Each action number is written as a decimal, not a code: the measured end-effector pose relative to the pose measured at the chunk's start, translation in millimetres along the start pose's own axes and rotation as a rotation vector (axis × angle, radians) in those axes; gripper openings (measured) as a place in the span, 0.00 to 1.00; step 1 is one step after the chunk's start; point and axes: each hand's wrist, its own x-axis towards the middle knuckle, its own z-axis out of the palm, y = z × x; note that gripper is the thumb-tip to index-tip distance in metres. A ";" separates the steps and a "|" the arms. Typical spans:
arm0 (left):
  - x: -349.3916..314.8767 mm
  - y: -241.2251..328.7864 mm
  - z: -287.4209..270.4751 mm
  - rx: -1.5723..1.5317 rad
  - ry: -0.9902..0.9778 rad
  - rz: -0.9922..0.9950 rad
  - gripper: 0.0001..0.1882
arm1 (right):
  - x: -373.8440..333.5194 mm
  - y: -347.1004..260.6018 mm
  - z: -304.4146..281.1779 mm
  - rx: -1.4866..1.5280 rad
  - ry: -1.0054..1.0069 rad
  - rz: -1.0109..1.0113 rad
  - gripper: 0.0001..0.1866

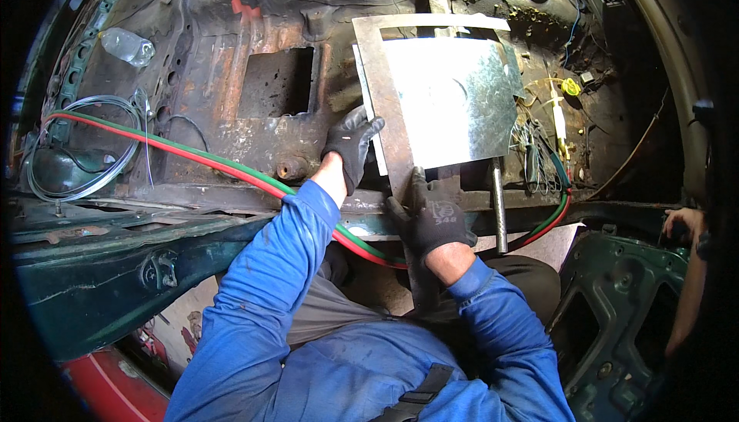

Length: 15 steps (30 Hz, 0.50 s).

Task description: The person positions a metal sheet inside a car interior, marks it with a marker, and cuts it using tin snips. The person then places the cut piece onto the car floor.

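In front of me is a shiny silver metal sheet [446, 102], glaring in the light, with a dull flat metal frame piece [394, 106] along its left and top edges. Wearing a black glove, my left hand [352, 146] is closed on their left side, thumb on top and the other fingers partly hidden. My right hand [433, 218], also gloved, grips the lower arm of the frame piece just below the sheet. That arm continues downward past my glove toward my lap. Beside the sheet's lower right corner lies a metal tube [499, 206].
The worn car floor [215, 145] has a rectangular cut-out [281, 83]. Red and green hoses [223, 164] cross before me. Left are coiled wire [73, 183] and a plastic bottle [127, 46]; right, a yellow-handled torch [560, 118], a green door panel [623, 306] and another person's hand [681, 226].
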 end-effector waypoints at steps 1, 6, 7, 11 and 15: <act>4.4 -5.3 -5.7 0.022 -0.005 0.024 0.27 | 0.2 -1.3 0.4 0.004 0.000 0.008 0.41; -1.8 1.3 -1.5 0.049 0.017 -0.052 0.27 | 1.4 -3.3 -1.9 0.013 -0.051 0.048 0.39; -3.8 4.0 0.1 0.060 0.024 -0.078 0.28 | 1.1 -2.5 -1.5 0.004 -0.041 0.038 0.39; 6.2 -2.4 -11.8 -0.003 0.031 -0.102 0.28 | 1.9 -1.3 -0.2 -0.038 -0.043 0.007 0.38; 6.5 -6.9 -9.0 0.053 0.065 -0.017 0.23 | 5.0 2.5 4.0 -0.058 -0.046 -0.016 0.38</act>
